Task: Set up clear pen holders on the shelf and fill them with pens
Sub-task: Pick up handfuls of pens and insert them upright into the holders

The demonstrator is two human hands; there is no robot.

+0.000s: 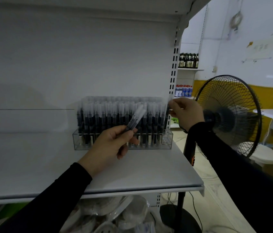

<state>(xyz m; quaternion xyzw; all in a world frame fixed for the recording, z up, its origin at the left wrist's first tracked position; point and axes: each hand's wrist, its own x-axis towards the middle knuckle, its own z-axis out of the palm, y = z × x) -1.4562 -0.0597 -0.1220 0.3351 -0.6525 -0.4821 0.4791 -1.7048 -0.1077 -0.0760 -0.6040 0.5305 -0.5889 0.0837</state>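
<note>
White metal shelf (149, 167): clear acrylic pen holder (166, 140) at back right, nearly full of black pens (115, 118). Your left hand (110, 145) grips spare pens (135, 119) before holder. Your right hand (185, 111) pinches pen (167, 115) at holder's right end. Few slots remain.

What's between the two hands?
In the head view, the pens standing in the clear holder sit between the left hand and right hand, behind them.

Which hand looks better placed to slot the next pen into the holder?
Right hand: it pinches a pen already at the clear plastic holder's right end. The left hand only holds spare pens.
</note>
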